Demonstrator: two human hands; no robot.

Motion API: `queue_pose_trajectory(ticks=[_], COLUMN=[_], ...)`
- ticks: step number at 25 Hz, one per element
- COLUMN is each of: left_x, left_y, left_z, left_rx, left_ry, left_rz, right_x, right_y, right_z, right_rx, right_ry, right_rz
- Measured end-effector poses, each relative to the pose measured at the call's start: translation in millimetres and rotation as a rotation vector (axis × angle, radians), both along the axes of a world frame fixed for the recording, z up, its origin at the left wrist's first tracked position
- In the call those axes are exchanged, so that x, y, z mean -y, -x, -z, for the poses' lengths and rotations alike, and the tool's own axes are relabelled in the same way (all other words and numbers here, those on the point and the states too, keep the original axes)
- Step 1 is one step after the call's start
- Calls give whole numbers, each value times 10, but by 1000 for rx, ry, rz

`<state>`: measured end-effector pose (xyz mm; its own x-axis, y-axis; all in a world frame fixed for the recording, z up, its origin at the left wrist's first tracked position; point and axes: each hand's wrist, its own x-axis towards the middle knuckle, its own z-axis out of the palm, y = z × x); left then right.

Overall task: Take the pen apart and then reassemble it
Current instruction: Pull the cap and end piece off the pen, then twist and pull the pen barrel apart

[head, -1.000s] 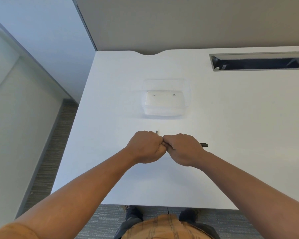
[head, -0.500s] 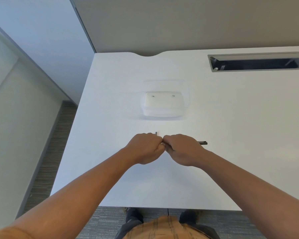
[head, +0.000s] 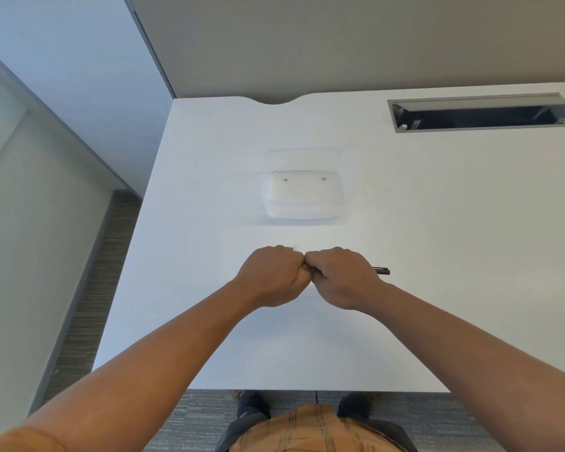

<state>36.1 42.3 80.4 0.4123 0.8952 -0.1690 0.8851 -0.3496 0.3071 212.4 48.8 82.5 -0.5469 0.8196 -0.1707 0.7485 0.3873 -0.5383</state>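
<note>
Both my hands are curled into fists that meet over the middle of the white desk. My right hand grips a dark pen, whose end sticks out to the right past the hand. My left hand is closed round the pen's other end, which is hidden inside the fingers. A tiny dark bit shows just beyond the left knuckles; what it is cannot be told.
A clear plastic tray stands on the desk just beyond my hands. An open grey cable slot lies at the back right. The desk's left edge drops to carpet, and a partition wall rises behind.
Both fists stay pressed together with hardly any shift. The pen's end still protrudes to the right; the small dark bit beyond the left knuckles is more covered now.
</note>
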Motion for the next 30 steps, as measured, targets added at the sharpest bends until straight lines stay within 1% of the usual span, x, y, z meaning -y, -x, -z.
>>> queue_pose_trajectory(ticks=[4,6,10,13,15,17,18,20,22,25,28,30], left_x=[-14,-26,-38,16,57,91,105,131,147,131,91,90], left_y=[54,67,122,166,182,169,149,87,23,-32,-35,-28], left_z=[24,34,113,140,153,165,164,154,146,114,69,60], left_rx=[-36,28,349,548,738,922,991,1094,1134,1121,1084,1011], left_ry=[12,58,249,337,382,400,396,394,390,339,294,331], left_rz=[29,1,-185,-322,-439,-551,-595,-641,-641,-602,-540,-446], right_x=[25,17,-9,-32,-35,-21,-6,21,35,42,39,19], right_y=[38,27,-8,-11,-25,-35,-26,15,53,60,49,41], right_z=[21,35,50,84,113,127,127,136,150,153,114,112], right_rx=[7,19,31,23,-33,-159,-224,-305,-349,-479,-660,-794], right_ry=[34,27,-6,19,106,259,329,380,358,339,415,472], right_rz=[4,10,23,57,98,149,173,209,240,322,444,540])
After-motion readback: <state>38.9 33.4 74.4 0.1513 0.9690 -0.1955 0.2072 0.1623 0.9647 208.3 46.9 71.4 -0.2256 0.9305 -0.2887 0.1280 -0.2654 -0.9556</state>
